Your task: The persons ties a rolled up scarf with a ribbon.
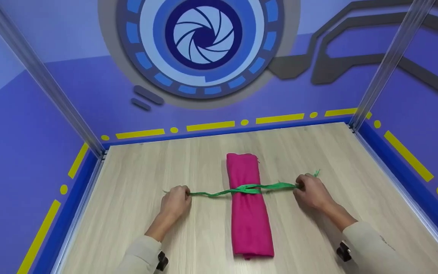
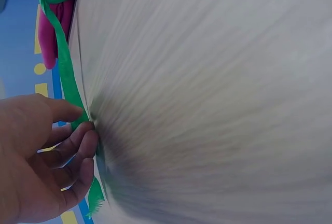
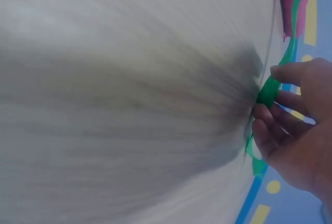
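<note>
Ribbon (image 1: 247,188), green and narrow, passes round the folded magenta cloth (image 1: 251,226) and crosses over itself on the upper face. The cloth lies flat on the wood-grain table (image 1: 207,236), long side pointing away from us, between the two hands and touching neither. We note that the ribbon gathers it slightly at the middle.

Grip status: with the left hand (image 1: 175,203) we pinch one ribbon end between thumb and fingers; with the right hand (image 1: 312,192) we pinch the opposite end. A short frayed tail projects beyond each grip.

Current step, in our judgement: tensioning the first crossing of a tie. The left run shows a slight wave, so full tension is probably not reached. We cannot tell whether the crossing is already a locked half-knot.

Next move, in our judgement: pull both ends evenly outward until the band seats firmly, then bring them together above the crossing for a second pass. Uneven pull could shift the crossing off centre.
</note>
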`<state>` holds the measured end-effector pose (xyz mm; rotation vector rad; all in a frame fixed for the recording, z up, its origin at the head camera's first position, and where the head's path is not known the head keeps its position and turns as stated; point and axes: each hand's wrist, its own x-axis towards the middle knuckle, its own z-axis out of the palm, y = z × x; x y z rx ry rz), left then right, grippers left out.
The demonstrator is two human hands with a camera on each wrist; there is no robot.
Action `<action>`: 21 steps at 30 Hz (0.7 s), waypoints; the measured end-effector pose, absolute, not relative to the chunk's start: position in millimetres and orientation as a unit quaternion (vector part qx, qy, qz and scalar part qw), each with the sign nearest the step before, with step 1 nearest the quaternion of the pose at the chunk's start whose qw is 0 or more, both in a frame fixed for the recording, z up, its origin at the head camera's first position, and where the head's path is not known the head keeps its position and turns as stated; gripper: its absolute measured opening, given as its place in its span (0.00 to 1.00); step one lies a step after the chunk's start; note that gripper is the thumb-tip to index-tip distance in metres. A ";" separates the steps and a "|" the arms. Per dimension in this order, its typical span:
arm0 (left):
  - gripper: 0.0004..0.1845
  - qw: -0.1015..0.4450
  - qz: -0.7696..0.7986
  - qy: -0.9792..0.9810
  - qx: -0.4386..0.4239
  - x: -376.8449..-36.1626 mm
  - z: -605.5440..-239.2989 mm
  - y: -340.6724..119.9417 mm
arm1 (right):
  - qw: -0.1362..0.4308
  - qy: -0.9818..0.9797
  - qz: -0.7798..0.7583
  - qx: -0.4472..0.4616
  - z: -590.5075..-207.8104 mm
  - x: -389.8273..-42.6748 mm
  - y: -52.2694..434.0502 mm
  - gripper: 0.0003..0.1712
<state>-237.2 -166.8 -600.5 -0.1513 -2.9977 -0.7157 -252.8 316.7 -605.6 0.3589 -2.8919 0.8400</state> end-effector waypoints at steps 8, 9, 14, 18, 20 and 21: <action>0.15 0.042 -0.233 -0.969 -0.069 -234.0 -597.1 -163.4 | 0.061 -0.950 0.281 0.121 -600.1 -251.8 311.2 0.13; 0.15 0.044 -0.234 -0.969 -0.073 -233.5 -596.1 -162.5 | 0.062 -0.950 0.281 0.121 -599.4 -251.6 310.1 0.13; 0.11 0.041 -0.246 -0.964 -0.094 -233.4 -590.4 -153.9 | 0.064 -0.947 0.287 0.127 -594.7 -250.9 302.2 0.11; 0.08 0.025 -0.258 -0.960 -0.107 -234.8 -587.3 -144.5 | 0.066 -0.941 0.304 0.133 -591.2 -251.0 294.8 0.07; 0.07 0.024 -0.261 -0.958 -0.114 -235.9 -585.7 -139.5 | 0.066 -0.937 0.317 0.134 -590.2 -251.3 291.3 0.05; 0.07 0.025 -0.263 -0.957 -0.117 -236.6 -584.9 -136.7 | 0.066 -0.934 0.323 0.137 -589.8 -251.5 290.1 0.04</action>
